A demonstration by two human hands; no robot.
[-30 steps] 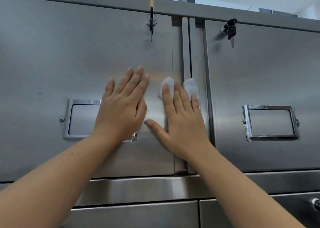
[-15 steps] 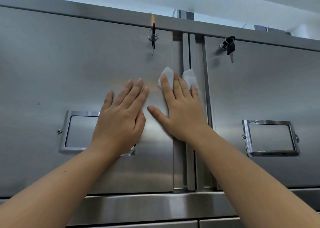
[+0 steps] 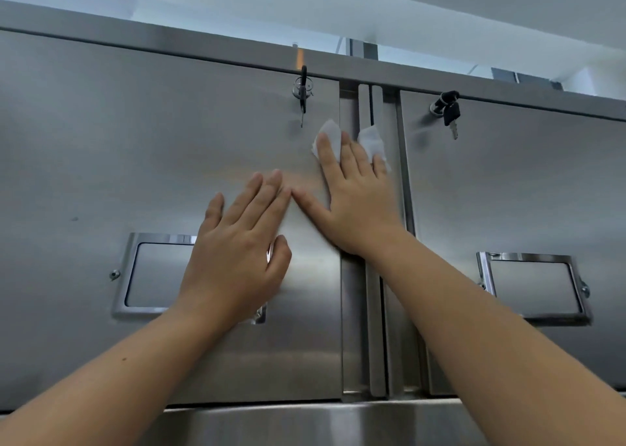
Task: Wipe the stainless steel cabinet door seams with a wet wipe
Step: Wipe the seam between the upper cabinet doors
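**Hand and Wipe Positions at the Centre Seam**

1. The left door (image 3: pixel 101 174) is a brushed steel panel that fills the left half of the view. A recessed rectangular handle (image 3: pixel 152 276) is set into its lower part.

2. The left hand (image 3: pixel 237 252) lies flat on the left door, palm against the metal. Its fingers (image 3: pixel 267 191) are straight and close together, pointing up and to the right, and they hold nothing. The hand covers the right end of the handle.

3. The left key (image 3: pixel 302 97) sits in the lock near the top right corner of the left door and hangs straight down.

4. The wet wipe (image 3: pixel 330 137) is white and lies under the right hand, against the right edge of the left door and across the seam. Two parts of it project above the fingertips: one on the door face, one on the seam strips.

5. The right hand (image 3: pixel 355 205) is flat. Its fingers (image 3: pixel 327 156) are straight and slightly spread, pressing the wet wipe onto the metal rather than curling round it. The thumb extends left, its tip just beside the left hand's fingertips.

6. The seam (image 3: pixel 371 327) is a set of vertical strips between the two doors, running from the top rail down to the ledge (image 3: pixel 305 422). The right forearm crosses part of it.

7. The right door (image 3: pixel 525 191) carries the right key (image 3: pixel 449 112), black-headed, hanging from a lock at its top left corner. A second handle (image 3: pixel 531 286) is recessed lower down.
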